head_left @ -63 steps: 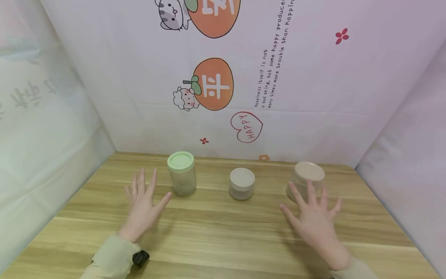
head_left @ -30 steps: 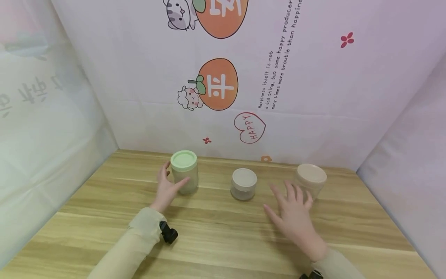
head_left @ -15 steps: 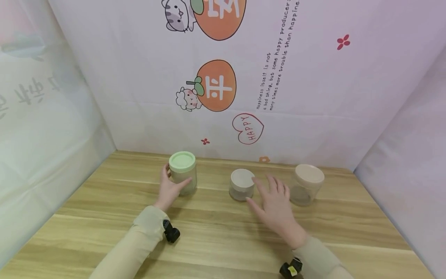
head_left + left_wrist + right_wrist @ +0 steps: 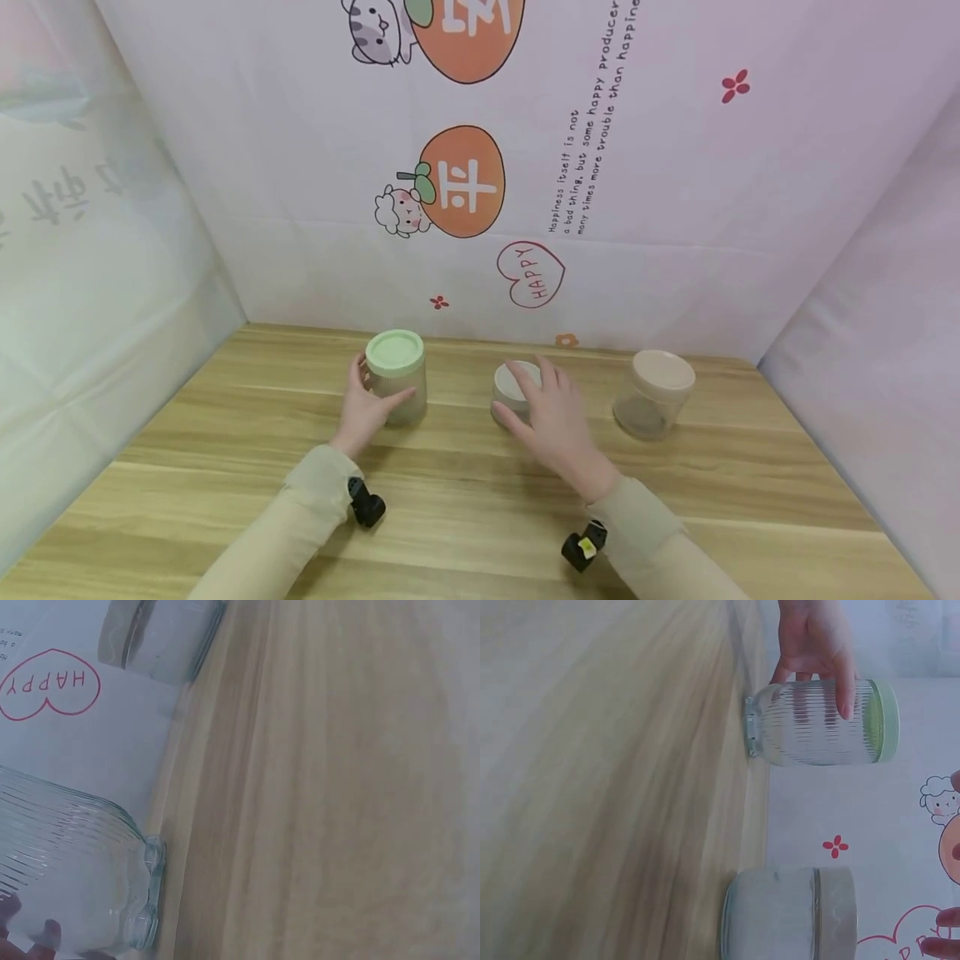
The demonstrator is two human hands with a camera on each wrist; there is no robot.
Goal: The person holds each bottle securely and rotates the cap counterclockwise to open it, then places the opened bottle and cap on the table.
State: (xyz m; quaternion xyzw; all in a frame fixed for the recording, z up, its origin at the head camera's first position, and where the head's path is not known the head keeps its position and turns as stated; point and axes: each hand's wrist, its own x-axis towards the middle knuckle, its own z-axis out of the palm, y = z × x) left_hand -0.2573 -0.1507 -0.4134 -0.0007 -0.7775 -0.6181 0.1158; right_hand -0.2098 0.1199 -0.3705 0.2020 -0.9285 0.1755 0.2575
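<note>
A ribbed glass jar with a green lid (image 4: 395, 353) stands upright at the left of the wooden table. My left hand (image 4: 363, 414) grips its side, fingers behind and thumb across the front, as the right wrist view confirms on the ribbed glass (image 4: 817, 724). In the middle stands a short glass jar with a greyish-white lid (image 4: 508, 385). Over its right side hovers my right hand (image 4: 557, 417), fingers spread and bent a little. Fingertips (image 4: 943, 943) appear beyond the lid in the right wrist view, apart from the short jar (image 4: 776, 911).
A glass jar with a beige lid (image 4: 654, 392) stands upright on the right, beyond my right hand. The wooden table (image 4: 450, 517) ends at a printed white cloth (image 4: 337, 275) behind, with cloth walls on both sides.
My left hand moved right and took hold of the green-lidded jar. My right hand moved left from the beige-lidded jar to the short middle jar. The jars stay in place.
</note>
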